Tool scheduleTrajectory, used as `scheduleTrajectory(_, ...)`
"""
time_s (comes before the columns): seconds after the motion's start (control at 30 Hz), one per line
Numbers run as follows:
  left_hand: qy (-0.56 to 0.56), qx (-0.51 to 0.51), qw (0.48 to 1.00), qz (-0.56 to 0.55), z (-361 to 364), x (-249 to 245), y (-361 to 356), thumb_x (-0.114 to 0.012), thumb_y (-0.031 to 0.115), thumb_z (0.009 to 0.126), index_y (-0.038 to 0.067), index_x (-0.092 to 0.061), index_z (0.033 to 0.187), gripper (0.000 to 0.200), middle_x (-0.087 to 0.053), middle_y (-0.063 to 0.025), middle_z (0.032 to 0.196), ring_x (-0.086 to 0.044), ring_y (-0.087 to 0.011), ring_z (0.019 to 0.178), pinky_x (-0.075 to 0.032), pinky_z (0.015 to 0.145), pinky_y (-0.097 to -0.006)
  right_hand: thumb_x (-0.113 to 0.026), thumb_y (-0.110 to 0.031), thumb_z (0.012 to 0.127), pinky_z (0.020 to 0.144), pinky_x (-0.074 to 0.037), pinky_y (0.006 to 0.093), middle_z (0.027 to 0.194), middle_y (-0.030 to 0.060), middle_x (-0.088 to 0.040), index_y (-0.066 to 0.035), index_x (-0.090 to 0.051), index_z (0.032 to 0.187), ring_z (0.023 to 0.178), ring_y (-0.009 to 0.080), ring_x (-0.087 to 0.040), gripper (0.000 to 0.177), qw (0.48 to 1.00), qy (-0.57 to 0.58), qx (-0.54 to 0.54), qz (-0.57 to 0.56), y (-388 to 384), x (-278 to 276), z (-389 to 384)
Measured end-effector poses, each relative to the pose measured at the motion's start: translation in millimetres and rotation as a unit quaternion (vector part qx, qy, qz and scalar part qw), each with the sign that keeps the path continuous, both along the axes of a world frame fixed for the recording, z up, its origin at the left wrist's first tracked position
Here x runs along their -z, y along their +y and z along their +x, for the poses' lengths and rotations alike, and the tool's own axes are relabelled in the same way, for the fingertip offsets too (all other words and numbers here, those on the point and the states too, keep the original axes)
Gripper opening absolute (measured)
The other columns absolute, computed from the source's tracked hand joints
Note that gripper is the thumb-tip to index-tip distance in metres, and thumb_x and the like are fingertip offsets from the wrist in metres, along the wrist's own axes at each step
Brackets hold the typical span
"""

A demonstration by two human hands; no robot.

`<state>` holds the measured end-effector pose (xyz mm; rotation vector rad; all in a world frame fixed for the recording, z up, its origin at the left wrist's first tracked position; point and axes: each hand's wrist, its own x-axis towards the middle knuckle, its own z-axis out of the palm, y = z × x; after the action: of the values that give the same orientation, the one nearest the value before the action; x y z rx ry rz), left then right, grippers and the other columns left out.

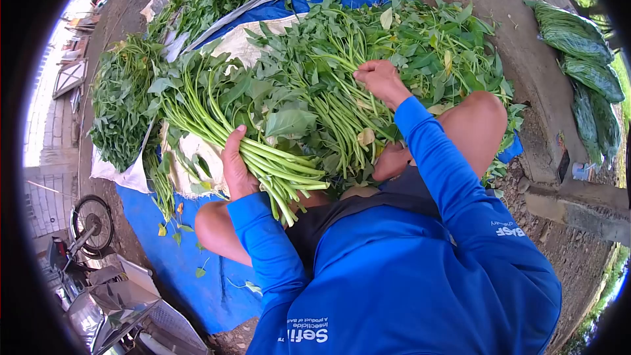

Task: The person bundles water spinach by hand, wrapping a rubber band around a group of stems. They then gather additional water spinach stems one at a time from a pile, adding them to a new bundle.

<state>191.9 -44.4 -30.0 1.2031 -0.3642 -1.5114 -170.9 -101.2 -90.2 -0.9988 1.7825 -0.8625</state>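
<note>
My left hand (238, 163) is wrapped round a thick bundle of green stems (269, 163), cut ends pointing toward my lap and leaves toward the upper left. My right hand (382, 80) is closed, its fingers pinched on a green stem (343, 60) above the loose leafy greens. Below that hand, more stems (338, 118) lie side by side in front of me, with a few yellowed leaves (366, 137) among them.
A blue tarp (177, 243) and pale sacks (197, 161) lie under the greens. Another leafy pile (125, 105) is at the left. Packed green bundles (578, 46) lie at the right, near a concrete beam (578, 209). A motorcycle (92, 227) stands lower left.
</note>
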Motion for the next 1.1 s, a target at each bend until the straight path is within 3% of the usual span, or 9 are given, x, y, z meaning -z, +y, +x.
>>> scheduleTrajectory(0.07,0.013,0.014,1.0,-0.006,0.4,4.6,-1.8,-0.077,0.019,0.093,0.001,-0.068,0.109,0.025,-0.074,-0.0108,0.091,-0.075,-0.0247,0.076,-0.066,0.069,-0.0375,-0.081,-0.015,0.096,0.068,-0.05,0.0288,0.092,0.0011,-0.073,0.001,-0.077,0.114,0.074,0.0093,-0.06,0.024,0.997,-0.064,-0.002,-0.047,4.1,-58.1,-18.9)
scheduleTrajectory(0.23,0.007,0.053,0.999,-0.002,-4.6,24.4,-13.4,-0.078,0.02,0.093,-0.001,-0.069,0.111,0.029,-0.075,-0.0121,0.092,-0.075,-0.0247,0.074,-0.066,0.068,-0.0383,-0.081,-0.014,0.097,0.068,-0.048,0.0265,0.091,0.0004,-0.072,0.002,-0.076,0.117,0.076,0.0078,-0.06,0.026,0.983,-0.07,0.018,-0.171,19.9,-134.7,-40.4)
scheduleTrajectory(0.47,0.042,0.085,0.994,-0.046,-47.1,10.1,-13.8,-0.076,0.016,0.095,-0.002,-0.069,0.107,0.023,-0.073,-0.0106,0.088,-0.074,-0.0214,0.069,-0.067,0.065,-0.0362,-0.081,-0.013,0.098,0.074,-0.05,0.0236,0.091,-0.0012,-0.072,0.0,-0.076,0.12,0.08,0.0059,-0.061,0.026,0.95,-0.051,0.022,-0.308,36.3,-177.8,4.3)
scheduleTrajectory(0.63,0.096,0.091,0.987,-0.086,-78.5,14.7,-12.9,-0.078,0.016,0.094,-0.003,-0.068,0.115,0.03,-0.075,-0.0132,0.098,-0.076,-0.0225,0.079,-0.067,0.069,-0.0364,-0.08,-0.015,0.098,0.079,-0.052,0.0255,0.097,0.0027,-0.075,0.001,-0.076,0.121,0.085,0.0078,-0.064,0.028,0.961,-0.029,-0.049,-0.27,76.3,-141.7,66.1)
scheduleTrajectory(0.7,0.114,0.082,0.985,-0.104,-88.8,34.0,-11.4,-0.078,0.016,0.096,-0.003,-0.067,0.119,0.032,-0.075,-0.0119,0.101,-0.075,-0.0222,0.082,-0.066,0.074,-0.0367,-0.078,-0.016,0.098,0.082,-0.055,0.0329,0.102,0.0114,-0.076,0.002,-0.076,0.121,0.088,0.0184,-0.07,0.03,0.962,-0.004,-0.145,-0.231,94.2,-83.2,78.8)
scheduleTrajectory(0.9,0.126,0.066,0.984,-0.108,-94.6,46.0,6.5,-0.081,0.012,0.094,-0.001,-0.068,0.117,0.029,-0.073,-0.0074,0.099,-0.072,-0.0174,0.082,-0.062,0.071,-0.0335,-0.066,-0.018,0.099,0.092,-0.054,0.0491,0.105,0.023,-0.073,0.001,-0.076,0.121,0.098,0.0435,-0.068,0.031,0.931,0.166,-0.25,-0.208,118.5,-82.0,97.0)
scheduleTrajectory(1.03,0.095,0.089,0.987,-0.097,-95.4,57.8,3.0,-0.077,0.008,0.092,-0.001,-0.066,0.119,0.03,-0.072,-0.0064,0.098,-0.07,-0.0165,0.08,-0.059,0.068,-0.0328,-0.063,-0.019,0.1,0.093,-0.053,0.0489,0.103,0.0205,-0.072,0.001,-0.075,0.121,0.1,0.0406,-0.068,0.031,0.877,0.236,-0.339,-0.245,107.4,-76.4,89.1)
scheduleTrajectory(1.07,0.103,0.092,0.985,-0.103,-95.0,56.8,4.0,-0.076,0.007,0.092,-0.001,-0.066,0.12,0.031,-0.072,-0.0067,0.098,-0.07,-0.0169,0.081,-0.059,0.069,-0.0332,-0.069,-0.018,0.097,0.083,-0.057,0.0434,0.101,0.0208,-0.073,0.002,-0.077,0.116,0.09,0.0349,-0.072,0.029,0.864,0.255,-0.352,-0.254,101.9,-76.9,81.5)
scheduleTrajectory(1.1,0.11,0.095,0.983,-0.11,-95.3,53.2,5.8,-0.075,0.007,0.091,-0.001,-0.066,0.12,0.031,-0.072,-0.0069,0.098,-0.07,-0.0172,0.081,-0.06,0.069,-0.0335,-0.07,-0.021,0.097,0.081,-0.057,0.0422,0.1,0.0197,-0.074,0.002,-0.078,0.115,0.088,0.032,-0.072,0.03,0.894,0.22,-0.299,-0.252,97.1,-85.0,81.7)
